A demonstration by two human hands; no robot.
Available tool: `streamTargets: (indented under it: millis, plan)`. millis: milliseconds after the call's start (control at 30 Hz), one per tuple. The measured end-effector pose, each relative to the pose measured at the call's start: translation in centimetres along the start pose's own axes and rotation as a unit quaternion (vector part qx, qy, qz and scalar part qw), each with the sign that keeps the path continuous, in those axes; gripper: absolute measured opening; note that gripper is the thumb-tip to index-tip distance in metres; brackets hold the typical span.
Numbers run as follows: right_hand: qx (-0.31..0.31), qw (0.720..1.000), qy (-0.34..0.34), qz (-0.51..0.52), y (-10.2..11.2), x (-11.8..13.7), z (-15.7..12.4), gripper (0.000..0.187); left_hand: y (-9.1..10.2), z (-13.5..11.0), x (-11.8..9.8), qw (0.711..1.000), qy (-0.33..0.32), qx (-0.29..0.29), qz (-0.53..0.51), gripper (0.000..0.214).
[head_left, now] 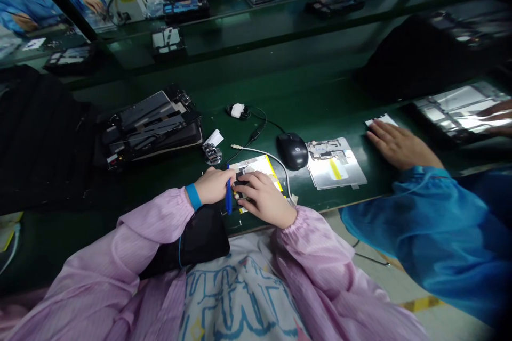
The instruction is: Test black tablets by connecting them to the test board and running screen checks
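Left hand (214,185): blue band at wrist, fingers drawn together at a slim blue tool (229,203); whether they grip it cannot be told. Right hand (267,200): fingers slightly apart, laid over a yellow-edged device panel (259,162), flat on the green bench (320,93) at the near edge, beside the tool. White cable (286,171): curving past the panel's right side. Black HP mouse (293,151): beyond, to the right. Silver device panel (352,171), bearing a yellow strip: just right of the mouse. Coiled black cable (229,112), white wrap: farther back. Dark device parts (150,130), stacked askew: left. Co-worker's hand (402,145), blue sleeve (424,197): far right, on a white piece (387,119).
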State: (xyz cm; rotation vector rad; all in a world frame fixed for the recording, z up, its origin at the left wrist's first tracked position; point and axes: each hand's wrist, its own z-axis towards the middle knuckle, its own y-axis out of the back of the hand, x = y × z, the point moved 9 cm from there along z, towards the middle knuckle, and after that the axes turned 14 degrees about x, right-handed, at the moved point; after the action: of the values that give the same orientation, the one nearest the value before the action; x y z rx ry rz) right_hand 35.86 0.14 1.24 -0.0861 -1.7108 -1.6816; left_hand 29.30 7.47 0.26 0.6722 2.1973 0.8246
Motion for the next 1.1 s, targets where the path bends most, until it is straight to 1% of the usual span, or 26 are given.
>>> streamTargets:
  millis: [300,400,500,633,733,800,900,1000,1100]
  plan:
    - [-0.006,0.999,-0.035,-0.009,0.2,0.2,0.7,0.023,0.1,0.0,-0.2,1.0,0.002,-0.002,-0.007,0.007]
    - [-0.007,1.0,-0.024,0.007,0.2,0.2,0.9,0.02,0.1,0.0,-0.1,1.0,-0.002,-0.005,-0.008,0.005]
    - [-0.014,1.0,-0.007,0.022,0.3,0.3,0.8,0.021,0.0,0.1,0.1,1.0,-0.002,-0.006,-0.004,0.006]
    - [-0.028,0.999,-0.018,0.024,0.2,0.1,0.7,0.023,0.0,0.0,0.2,1.0,0.002,-0.014,-0.003,0.008]
    - [-0.036,0.999,-0.017,0.023,0.1,0.1,0.7,0.022,0.2,-0.2,0.4,0.999,0.003,-0.028,-0.029,0.005]
    - [-0.053,0.998,-0.017,0.034,0.3,0.0,0.5,0.019,0.5,-0.3,0.7,0.997,0.006,-0.048,-0.059,0.007]
    - [-0.101,0.991,-0.049,0.067,1.1,-0.7,0.0,0.014,0.8,-0.5,1.1,0.992,0.004,-0.073,-0.102,0.015]
    - [-0.146,0.979,-0.085,0.112,1.7,-1.6,-0.7,0.019,1.0,-0.7,1.1,0.989,-0.005,-0.085,-0.123,0.018]
    - [-0.173,0.967,-0.106,0.156,2.0,-2.0,-1.4,0.021,1.4,-1.2,1.0,0.984,-0.013,-0.096,-0.148,0.019]
